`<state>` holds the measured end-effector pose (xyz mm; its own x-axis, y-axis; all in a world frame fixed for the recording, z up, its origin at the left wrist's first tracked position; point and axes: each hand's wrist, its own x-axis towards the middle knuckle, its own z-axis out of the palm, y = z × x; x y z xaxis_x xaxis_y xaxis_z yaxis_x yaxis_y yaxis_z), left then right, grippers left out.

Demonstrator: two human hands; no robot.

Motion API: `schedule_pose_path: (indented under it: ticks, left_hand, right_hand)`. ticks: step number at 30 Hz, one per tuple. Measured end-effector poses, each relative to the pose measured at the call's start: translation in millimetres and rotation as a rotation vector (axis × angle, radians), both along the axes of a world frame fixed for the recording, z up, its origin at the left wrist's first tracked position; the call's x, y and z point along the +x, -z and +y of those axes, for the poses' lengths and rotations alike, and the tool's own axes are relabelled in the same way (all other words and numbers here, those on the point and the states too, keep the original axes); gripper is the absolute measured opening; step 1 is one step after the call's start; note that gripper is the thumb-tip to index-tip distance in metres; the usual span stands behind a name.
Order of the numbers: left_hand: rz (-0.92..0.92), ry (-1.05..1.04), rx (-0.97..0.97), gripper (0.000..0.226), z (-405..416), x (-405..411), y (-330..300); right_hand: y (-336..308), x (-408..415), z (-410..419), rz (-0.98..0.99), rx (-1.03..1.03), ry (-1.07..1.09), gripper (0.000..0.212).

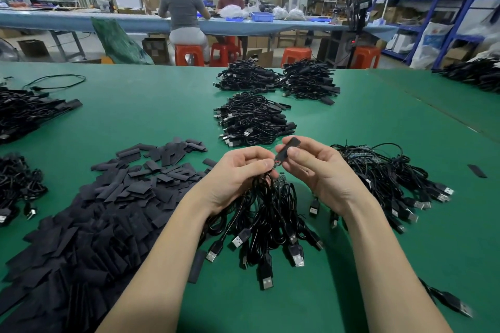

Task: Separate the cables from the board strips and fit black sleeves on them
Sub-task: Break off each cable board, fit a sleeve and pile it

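My left hand [238, 176] grips a bundle of black USB cables [267, 227] that hangs down onto the green table, pinching one cable's small board end at the fingertips. My right hand [319, 167] holds a flat black sleeve [287, 149] between thumb and fingers, its lower end meeting that board end. A big heap of loose black sleeves [102, 211] lies to the left. Cables still joined to board strips [384, 170] are piled to the right of my hands.
Three piles of sleeved cables [254, 119] sit beyond my hands, more cable piles at the left edge [24, 113] and far right [476, 76]. A lone sleeve [477, 171] lies right. People sit at a bench [81, 20] beyond the table's far edge.
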<state>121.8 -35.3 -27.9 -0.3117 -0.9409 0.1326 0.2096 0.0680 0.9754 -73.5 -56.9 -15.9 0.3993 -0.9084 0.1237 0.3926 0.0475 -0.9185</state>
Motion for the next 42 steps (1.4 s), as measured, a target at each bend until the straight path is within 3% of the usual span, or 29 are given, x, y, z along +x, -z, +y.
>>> schedule_pose_path:
  ticks: [4,8,12,16,38,42]
  left_hand:
    - [-0.163,-0.082,-0.019,0.014,-4.0,-1.8,-4.9]
    - [-0.262,-0.142,-0.025,0.034,-5.6,-7.3,-8.6]
    - [-0.324,-0.295,-0.22,0.013,-7.7,-13.9,-13.9]
    - [-0.398,-0.409,-0.382,0.01,-5.8,-15.8,-16.9]
    - [-0.33,-0.411,-0.418,0.008,-2.7,-11.8,-13.3]
    - [-0.387,-0.415,-0.426,0.008,-3.9,-7.9,-10.8]
  right_hand:
    - [-4.1,-0.8,-0.3,0.033,-0.007,0.08,0.024]
    - [-9.0,-0.3,-4.3,-0.029,0.055,0.227,0.017]
    - [-12.9,-0.6,-8.0,-0.044,0.126,0.272,0.01]
    - [-13.4,2.8,-9.3,-0.13,0.197,0.298,0.02]
    - [-6.0,6.4,-6.2,-0.094,0.117,0.169,0.016]
    - [-4.3,4.7,-6.8,-0.093,0.128,0.116,0.015]
